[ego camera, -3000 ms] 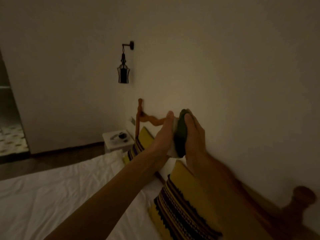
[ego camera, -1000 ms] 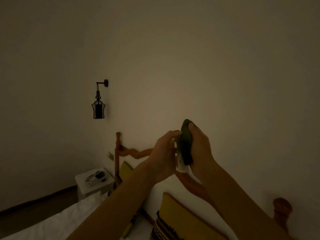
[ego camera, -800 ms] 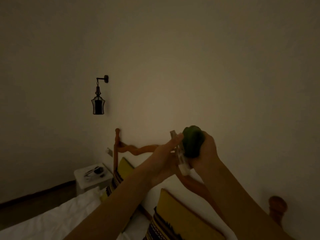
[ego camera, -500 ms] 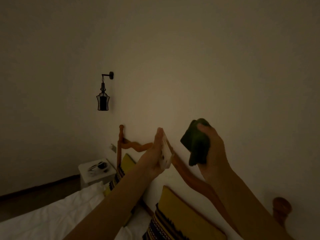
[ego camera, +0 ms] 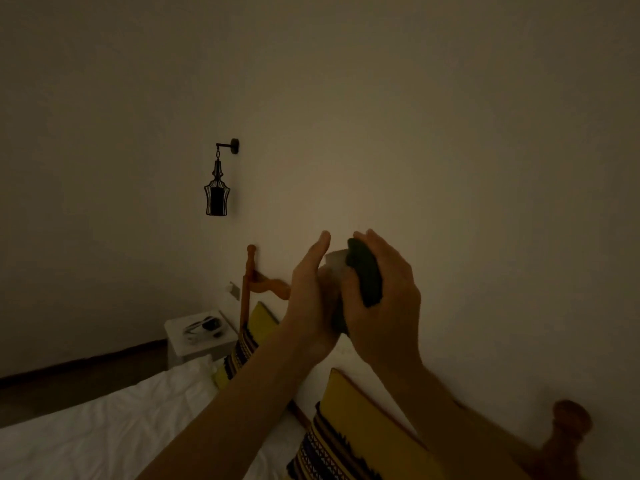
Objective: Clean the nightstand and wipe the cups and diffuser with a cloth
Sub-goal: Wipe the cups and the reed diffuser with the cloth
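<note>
Hands raised before the wall, above the bed [ego camera: 104,434]. Left hand [ego camera: 311,296] grips a pale cup [ego camera: 336,268], held between both palms; which way its mouth points cannot be told. Right hand [ego camera: 388,299] clasps a dark green cloth [ego camera: 365,271], pressed on the cup, long axis running up and down. White bench [ego camera: 197,337] well apart, far left, beneath wall lantern [ego camera: 217,195].

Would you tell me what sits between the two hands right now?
In the head view, a pale object and a dark green cloth sit between the left hand and right hand.
</note>
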`<state>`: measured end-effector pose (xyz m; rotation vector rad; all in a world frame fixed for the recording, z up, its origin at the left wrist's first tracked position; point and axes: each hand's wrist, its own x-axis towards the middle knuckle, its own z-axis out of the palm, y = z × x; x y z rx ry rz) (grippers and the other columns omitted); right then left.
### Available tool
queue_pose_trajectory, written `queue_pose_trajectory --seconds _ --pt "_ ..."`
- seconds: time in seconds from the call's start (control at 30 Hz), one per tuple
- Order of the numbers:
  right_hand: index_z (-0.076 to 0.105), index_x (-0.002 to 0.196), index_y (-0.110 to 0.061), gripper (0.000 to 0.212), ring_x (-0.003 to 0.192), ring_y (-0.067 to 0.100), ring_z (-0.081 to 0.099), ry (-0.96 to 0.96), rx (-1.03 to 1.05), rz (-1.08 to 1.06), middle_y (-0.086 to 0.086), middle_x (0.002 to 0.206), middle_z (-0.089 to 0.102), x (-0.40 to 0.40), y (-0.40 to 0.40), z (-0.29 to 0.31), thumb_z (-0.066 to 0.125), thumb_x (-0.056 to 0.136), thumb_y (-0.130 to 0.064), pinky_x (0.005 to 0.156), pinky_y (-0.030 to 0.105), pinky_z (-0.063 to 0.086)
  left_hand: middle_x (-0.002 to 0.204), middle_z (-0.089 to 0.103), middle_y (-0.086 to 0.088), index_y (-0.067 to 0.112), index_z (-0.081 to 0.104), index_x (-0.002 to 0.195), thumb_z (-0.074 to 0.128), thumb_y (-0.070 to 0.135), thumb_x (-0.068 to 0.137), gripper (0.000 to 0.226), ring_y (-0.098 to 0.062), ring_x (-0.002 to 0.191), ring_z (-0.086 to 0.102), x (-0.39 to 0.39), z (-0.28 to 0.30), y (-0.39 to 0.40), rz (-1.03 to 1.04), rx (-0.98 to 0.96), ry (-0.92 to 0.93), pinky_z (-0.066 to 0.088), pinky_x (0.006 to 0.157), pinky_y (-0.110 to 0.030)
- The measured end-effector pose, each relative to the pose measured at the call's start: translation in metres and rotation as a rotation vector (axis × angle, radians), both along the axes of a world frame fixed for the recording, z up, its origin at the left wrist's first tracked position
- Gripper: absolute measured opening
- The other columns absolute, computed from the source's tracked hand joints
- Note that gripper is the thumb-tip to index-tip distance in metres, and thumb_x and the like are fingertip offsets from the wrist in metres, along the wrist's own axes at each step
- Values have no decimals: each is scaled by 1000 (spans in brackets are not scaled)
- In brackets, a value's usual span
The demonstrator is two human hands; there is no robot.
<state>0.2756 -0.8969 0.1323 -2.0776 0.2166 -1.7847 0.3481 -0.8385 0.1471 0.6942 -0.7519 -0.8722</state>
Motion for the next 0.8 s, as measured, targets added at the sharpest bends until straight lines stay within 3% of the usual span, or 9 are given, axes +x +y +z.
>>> queue_pose_trajectory --seconds 0.1,0.23,0.27,0.33,0.4,0.47,0.53,0.63,0.8 --pt "56 137 -13 49 122 16 58 -51 145 47 3 134 61 1 3 4 56 92 -31 99 30 52 113 75 -5 20 70 113 51 70 79 64 -21 104 72 -11 -2 6 105 73 -142 59 73 -29" --pt "64 113 -28 33 90 1 63 -88 361 51 -17 101 66 7 2 23 53 86 -43 82 26 54 91 72 -1 19 66 112 42 46 98 39 -16 114 65 -33 -6 -1 206 52 -76 54 65 -18" --pt "66 105 -29 27 85 3 64 -65 415 55 -16 93 66 10 -2 29 55 85 -44 81 33 57 85 70 0 25 70 99 38 50 98 40 -16 107 68 -34 -8 -3 242 32 -134 53 61 -17" --pt "68 88 -24 17 79 17 67 -38 543 101 -4 82 68 13 -13 41 61 88 -39 80 47 60 63 71 5 33 71 65 34 66 88 55 -7 66 71 -33 -14 -3 440 5 -273 50 46 -16" --pt "68 87 -18 17 84 28 69 -91 665 195 6 86 70 14 -21 46 63 92 -33 81 53 59 52 66 6 28 64 56 30 75 81 64 -5 45 64 -28 -15 4 605 5 -361 46 41 -13" --pt "69 104 -16 19 95 26 69 -96 616 232 6 100 71 11 -21 40 61 96 -32 85 51 59 51 66 6 24 59 64 25 76 82 65 -5 44 64 -24 -10 7 608 21 -367 47 40 -14" --pt "65 121 -20 29 103 14 68 -24 374 219 -1 113 70 7 -11 21 58 97 -35 90 39 59 52 67 14 23 63 71 21 69 93 66 0 48 65 -18 2 9 567 49 -314 47 39 -14" --pt "59 134 -24 50 114 -1 61 56 146 226 -10 127 65 7 6 -3 49 92 -49 93 15 52 50 63 28 56 68 58 19 60 101 65 10 49 63 -12 8 12 494 25 -253 49 47 -20" --pt "68 109 -21 26 97 24 69 -36 545 187 2 100 71 11 -18 25 51 97 -36 85 47 59 70 75 6 24 72 77 45 61 93 49 -6 59 71 -26 -6 8 430 73 -422 50 47 -14"
